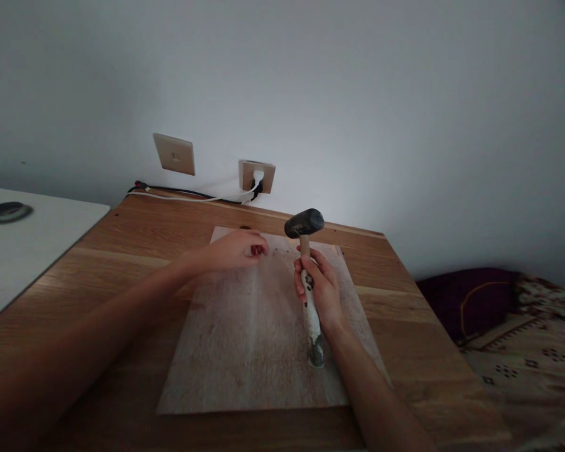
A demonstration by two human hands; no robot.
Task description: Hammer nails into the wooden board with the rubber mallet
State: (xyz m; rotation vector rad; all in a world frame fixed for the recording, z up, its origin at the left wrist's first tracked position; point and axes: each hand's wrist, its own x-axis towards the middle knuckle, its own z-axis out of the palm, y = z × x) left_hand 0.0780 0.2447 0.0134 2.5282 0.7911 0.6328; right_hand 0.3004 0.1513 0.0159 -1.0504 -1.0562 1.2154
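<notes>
My right hand [321,282] is wrapped round the pale, paint-worn handle of a mallet [312,320]. Its dark, rounded head points up and away from me, above the far part of a whitish wooden board [245,351]. Over the board's far left portion, my left hand [241,250] has its fingers curled inward in a pinch. Whatever lies between those fingertips is too small to make out. A few small dark specks [282,251] show on the board between the two hands.
The board lies on a brown wooden table [414,339]. Behind it, cables [183,196] run to a wall socket [258,176], left of which is another wall plate [175,154]. At left, a roll of tape [8,211] rests on a white surface [42,242]. Patterned fabric [537,351] lies at right.
</notes>
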